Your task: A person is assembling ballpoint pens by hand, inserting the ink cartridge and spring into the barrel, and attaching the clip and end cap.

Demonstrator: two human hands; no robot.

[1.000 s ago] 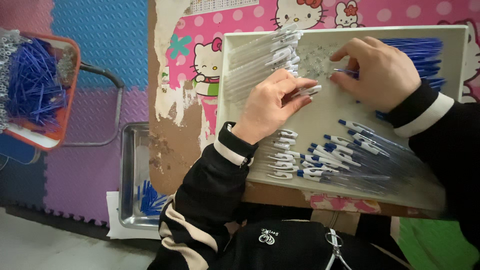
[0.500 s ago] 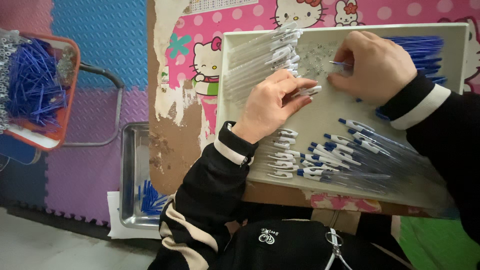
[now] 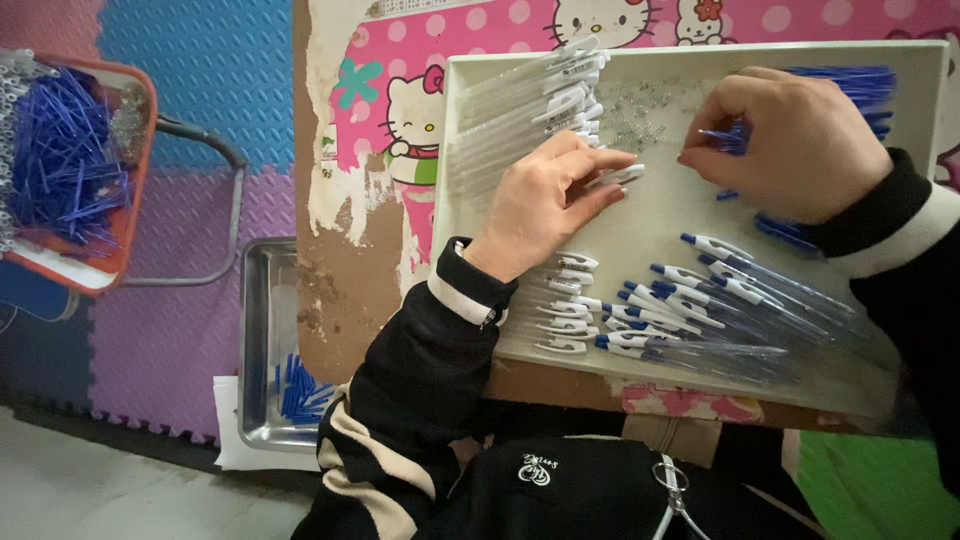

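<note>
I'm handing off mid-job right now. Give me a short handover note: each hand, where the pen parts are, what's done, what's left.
Left hand: holds a clear pen barrel over the white tray.
Right hand: pinches a blue refill at the blue refill pile.
Parts: empty clear barrels top left in the tray, small springs scattered beside them.
Done: pens with blue refills inside lie at the tray's near side.
Left: the stack of empty barrels. More blue refills sit in the orange tray and the steel tray off the table.

Light: even, diffuse, moderately bright | Shadows: soft, cast under the hands on the white tray (image 3: pixel 690 215) | Glare: none noted | Blur: slight softness observed at lower right edge
</note>
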